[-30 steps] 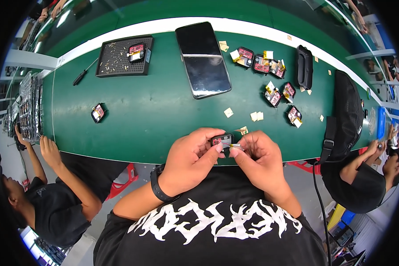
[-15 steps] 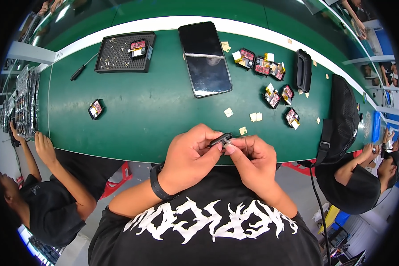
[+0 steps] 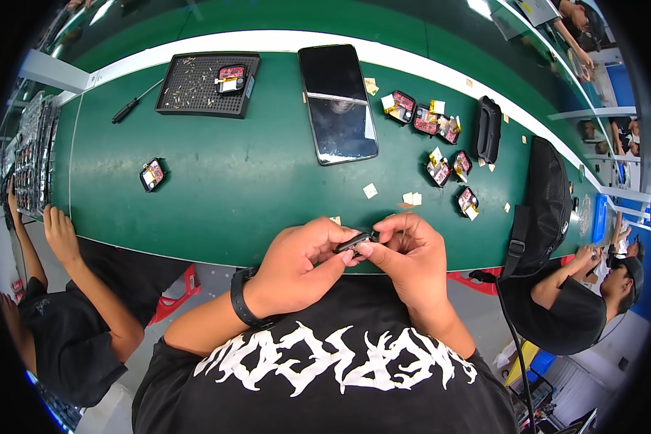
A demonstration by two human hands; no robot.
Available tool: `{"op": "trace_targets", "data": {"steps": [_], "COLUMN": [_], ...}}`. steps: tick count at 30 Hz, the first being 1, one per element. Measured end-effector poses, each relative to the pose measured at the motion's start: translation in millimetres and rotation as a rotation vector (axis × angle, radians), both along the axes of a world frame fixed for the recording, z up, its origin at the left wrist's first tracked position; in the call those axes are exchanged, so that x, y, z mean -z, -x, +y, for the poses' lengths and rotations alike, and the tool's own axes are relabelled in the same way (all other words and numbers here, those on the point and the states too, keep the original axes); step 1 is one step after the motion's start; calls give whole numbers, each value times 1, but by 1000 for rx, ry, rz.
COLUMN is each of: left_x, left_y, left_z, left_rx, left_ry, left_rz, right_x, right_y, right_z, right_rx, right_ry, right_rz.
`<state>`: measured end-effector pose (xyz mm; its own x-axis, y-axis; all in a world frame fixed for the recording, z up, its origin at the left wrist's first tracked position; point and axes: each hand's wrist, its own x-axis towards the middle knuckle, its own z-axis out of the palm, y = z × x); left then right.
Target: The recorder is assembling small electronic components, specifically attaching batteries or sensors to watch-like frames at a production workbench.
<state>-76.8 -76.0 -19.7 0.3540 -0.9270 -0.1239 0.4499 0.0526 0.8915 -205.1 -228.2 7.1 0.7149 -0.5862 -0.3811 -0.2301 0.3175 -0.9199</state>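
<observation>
Close to the table's near edge, my left hand pinches a small black watch-like case between thumb and fingers. My right hand closes on the same case from its other side, thumb and fingertips at its end. The case is tilted, and my fingers cover much of it. Several similar open black cases with red circuit boards lie to the right beyond my hands, one of them a nearby case. Another open case rests alone at the left.
A black perforated tray holds small screws and one case. Beside it lies a screwdriver. A large dark phone or tablet, a black elongated case and a black bag lie on the green table. Other people sit left and right.
My hands still hold the black case, which has turned slightly, and my right fingers have shifted on it. The whole view has shifted a little.
</observation>
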Motion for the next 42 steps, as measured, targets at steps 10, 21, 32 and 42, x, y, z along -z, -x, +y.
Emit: {"op": "trace_targets", "data": {"steps": [10, 21, 32, 42], "left_x": [-16, -27, -59, -70], "left_y": [-1, -8, -17, -13], "left_z": [-5, -8, 7, 16], "left_rx": [9, 3, 95, 73], "left_ry": [-195, -298, -200, -145], "left_rz": [-206, 18, 3, -351], "right_x": [-1, -11, -48, -52], "right_y": [2, 69, 41, 32], "right_z": [-6, -77, -31, -23], "right_rx": [-107, 339, -471, -550], "right_ry": [-79, 961, 1380, 1527], "right_rz": [102, 250, -28, -87]}}
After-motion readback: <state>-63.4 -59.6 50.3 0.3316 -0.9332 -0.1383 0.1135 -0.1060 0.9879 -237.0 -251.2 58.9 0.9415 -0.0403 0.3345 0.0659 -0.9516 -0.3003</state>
